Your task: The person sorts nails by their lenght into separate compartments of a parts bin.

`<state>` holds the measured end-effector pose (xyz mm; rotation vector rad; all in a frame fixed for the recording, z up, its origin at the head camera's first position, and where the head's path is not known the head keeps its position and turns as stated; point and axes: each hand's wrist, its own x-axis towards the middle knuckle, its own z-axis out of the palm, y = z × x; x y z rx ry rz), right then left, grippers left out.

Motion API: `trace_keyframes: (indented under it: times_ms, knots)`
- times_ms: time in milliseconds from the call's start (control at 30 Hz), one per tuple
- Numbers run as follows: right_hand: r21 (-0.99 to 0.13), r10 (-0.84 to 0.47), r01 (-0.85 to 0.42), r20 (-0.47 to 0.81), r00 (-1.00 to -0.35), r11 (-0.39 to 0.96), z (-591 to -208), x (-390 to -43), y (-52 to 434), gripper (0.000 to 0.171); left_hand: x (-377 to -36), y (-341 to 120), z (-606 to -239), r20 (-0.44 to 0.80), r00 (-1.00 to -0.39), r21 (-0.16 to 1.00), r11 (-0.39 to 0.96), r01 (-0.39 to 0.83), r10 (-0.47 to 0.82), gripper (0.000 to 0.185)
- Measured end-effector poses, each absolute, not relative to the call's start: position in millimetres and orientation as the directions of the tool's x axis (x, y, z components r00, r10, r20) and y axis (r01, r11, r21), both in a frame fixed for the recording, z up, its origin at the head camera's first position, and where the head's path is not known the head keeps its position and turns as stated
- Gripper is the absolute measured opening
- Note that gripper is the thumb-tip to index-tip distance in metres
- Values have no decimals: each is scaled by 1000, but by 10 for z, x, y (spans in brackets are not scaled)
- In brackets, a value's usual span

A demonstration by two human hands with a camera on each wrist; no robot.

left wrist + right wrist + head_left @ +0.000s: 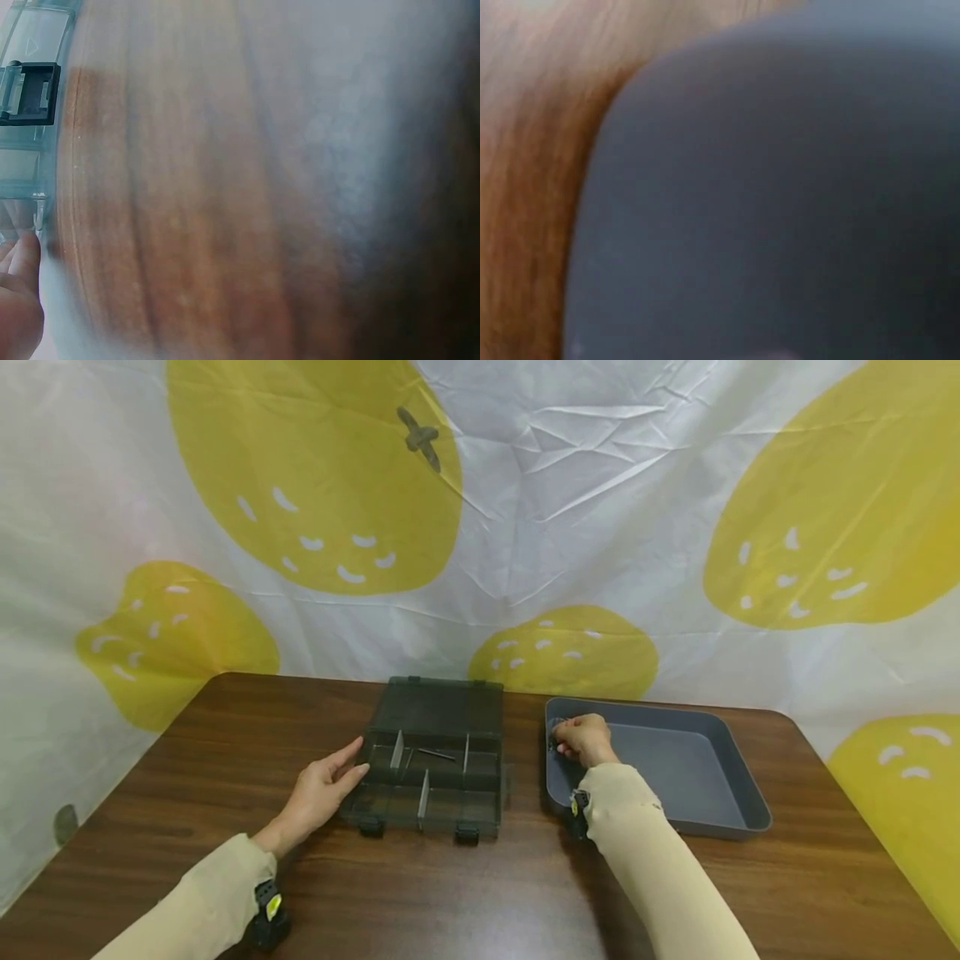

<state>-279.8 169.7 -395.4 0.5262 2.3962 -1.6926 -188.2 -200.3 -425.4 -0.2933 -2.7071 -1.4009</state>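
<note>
while the left hand (318,793) is resting spread against the light, stiff plastic organizer box (431,760), the right hand (585,739) is pinching something small in the tray (720,777) corner.

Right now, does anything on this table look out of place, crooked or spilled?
Nothing stands out. The organizer box lies open and square on the table, the left hand at its side. The right hand is curled in the upright gray tray. Nothing looks spilled.
</note>
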Motion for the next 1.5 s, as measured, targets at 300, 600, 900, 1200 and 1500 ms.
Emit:
trace_keyframes:
  times_ms: [300,600,900,1200,1500]
  knots:
    - [-903,199,342,-296,-934,260,-4004,-2787,1663,12,-1877,-2002,-4254,149,-980,800,567,197,131,54]
    - [-896,234,342,-282,-931,283,-4022,-2789,1647,11,-1882,-2003,-4263,159,-979,800,564,204,128,53]
    - [-882,223,353,-294,-930,313,-4035,-2775,1661,18,-1872,-2003,-4245,162,-978,806,554,210,135,53]
    - [-882,215,353,-296,-931,314,-4031,-2777,1668,17,-1863,-1997,-4245,146,-980,813,548,198,137,54]
    - [-887,174,348,-307,-936,303,-4022,-2760,1688,12,-1869,-1997,-4241,160,-978,808,551,209,135,53]
